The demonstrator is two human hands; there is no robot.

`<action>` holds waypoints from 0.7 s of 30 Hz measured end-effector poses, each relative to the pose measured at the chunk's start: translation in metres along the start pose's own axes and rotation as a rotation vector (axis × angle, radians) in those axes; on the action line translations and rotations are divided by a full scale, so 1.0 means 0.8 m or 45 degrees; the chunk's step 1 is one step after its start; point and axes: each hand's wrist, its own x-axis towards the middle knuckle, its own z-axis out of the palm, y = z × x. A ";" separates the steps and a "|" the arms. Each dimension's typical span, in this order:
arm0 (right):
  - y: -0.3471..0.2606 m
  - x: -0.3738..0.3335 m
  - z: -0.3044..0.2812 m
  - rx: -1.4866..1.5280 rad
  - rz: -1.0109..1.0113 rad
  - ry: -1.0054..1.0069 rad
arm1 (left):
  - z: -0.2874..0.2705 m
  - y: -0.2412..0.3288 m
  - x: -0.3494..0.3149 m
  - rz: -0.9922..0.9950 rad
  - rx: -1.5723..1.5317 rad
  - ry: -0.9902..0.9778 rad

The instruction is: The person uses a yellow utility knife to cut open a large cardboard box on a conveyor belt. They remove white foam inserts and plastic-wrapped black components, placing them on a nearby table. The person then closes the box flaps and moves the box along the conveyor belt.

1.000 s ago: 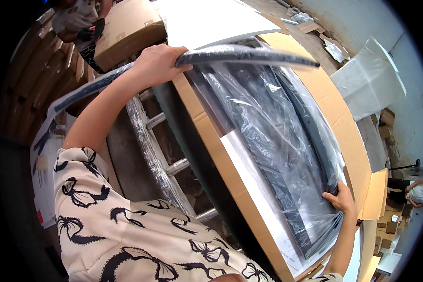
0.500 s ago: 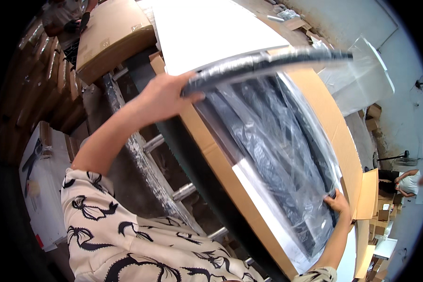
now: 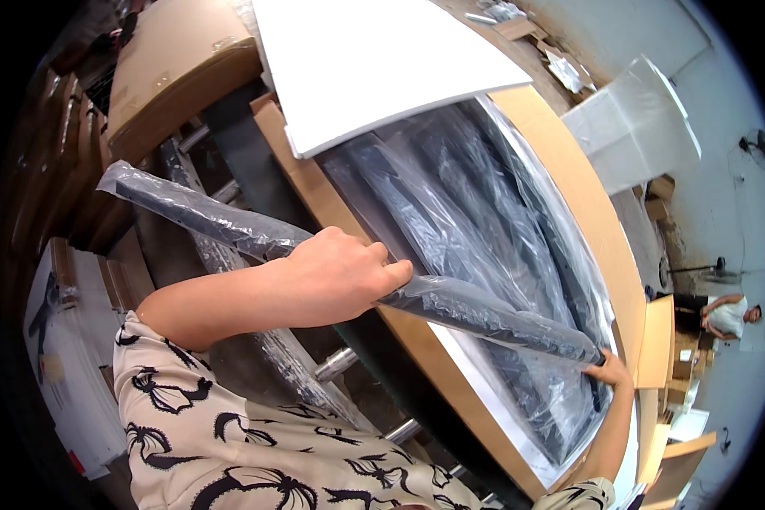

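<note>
A long dark bar in clear plastic wrap [image 3: 501, 321] lies slantwise across an open carton [image 3: 438, 361], its left end jutting out past the carton's near side. My left hand [image 3: 336, 276] is closed around the middle of this bar. At its right end, my right hand [image 3: 612, 372] has its fingers closed on the tip, close to the carton's right wall. Beneath the bar, more plastic-wrapped dark parts [image 3: 476, 200] fill the carton. A white foam sheet [image 3: 382, 68] covers the carton's far end.
The carton rests on a roller conveyor [image 3: 336, 364]. Beyond it to the left is a closed carton [image 3: 183, 72]. Flat cartons [image 3: 51, 195] and white panels [image 3: 72, 357] are stacked at left. Another person [image 3: 727, 316] stands far right, near a fan [image 3: 722, 272].
The bar has swung from the far end of the carton to a slant toward me. My left hand came nearer with it; my right hand stayed in place and now grips its end.
</note>
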 end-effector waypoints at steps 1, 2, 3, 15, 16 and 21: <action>0.014 -0.003 -0.006 -0.045 0.053 0.124 | 0.001 0.005 0.006 0.050 0.007 0.007; 0.031 -0.013 -0.012 0.091 -0.092 0.461 | 0.001 0.011 0.013 0.104 0.013 0.015; -0.015 -0.026 -0.019 0.402 -0.230 0.621 | 0.001 0.018 0.017 0.122 0.028 0.014; -0.140 -0.181 0.129 -0.294 -0.875 1.159 | 0.036 0.210 0.188 0.829 -0.107 0.077; -0.117 -0.190 0.134 -0.229 -0.813 1.097 | 0.041 0.221 0.198 0.865 -0.132 0.019; -0.020 -0.225 0.144 0.083 -0.481 0.868 | 0.056 0.222 0.208 0.582 0.196 0.088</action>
